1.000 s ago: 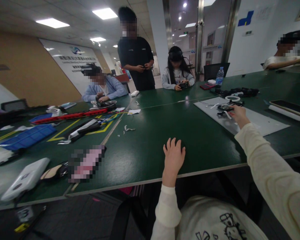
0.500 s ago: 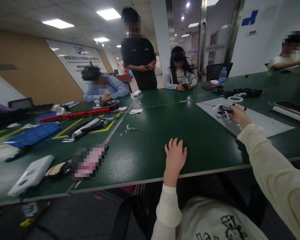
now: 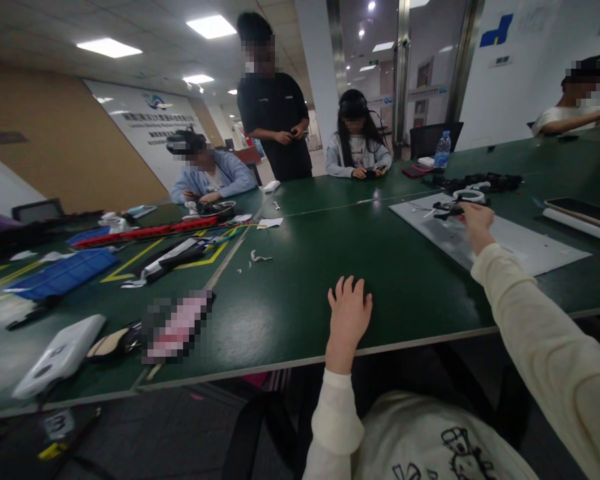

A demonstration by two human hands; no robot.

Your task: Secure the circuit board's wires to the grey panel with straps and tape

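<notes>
My left hand (image 3: 349,313) lies flat on the dark green table (image 3: 300,267) near its front edge, fingers spread, holding nothing. My right arm in a cream sleeve stretches far to the right, and my right hand (image 3: 475,217) is closed on a small black device (image 3: 447,209) just above the grey mat (image 3: 505,237). A white ring (image 3: 469,195) lies just beyond that hand, next to a pile of black gear (image 3: 480,181).
Three people are across the table, one standing, and another sits at the far right. A water bottle (image 3: 443,151), a tablet (image 3: 580,213), a blue tray (image 3: 60,273), red strips (image 3: 145,231), a white case (image 3: 60,353) and paper scraps (image 3: 257,257) lie on the table.
My right hand has moved farther away along the grey mat, taking the small black device with it toward the white ring. My left hand has stayed flat.
</notes>
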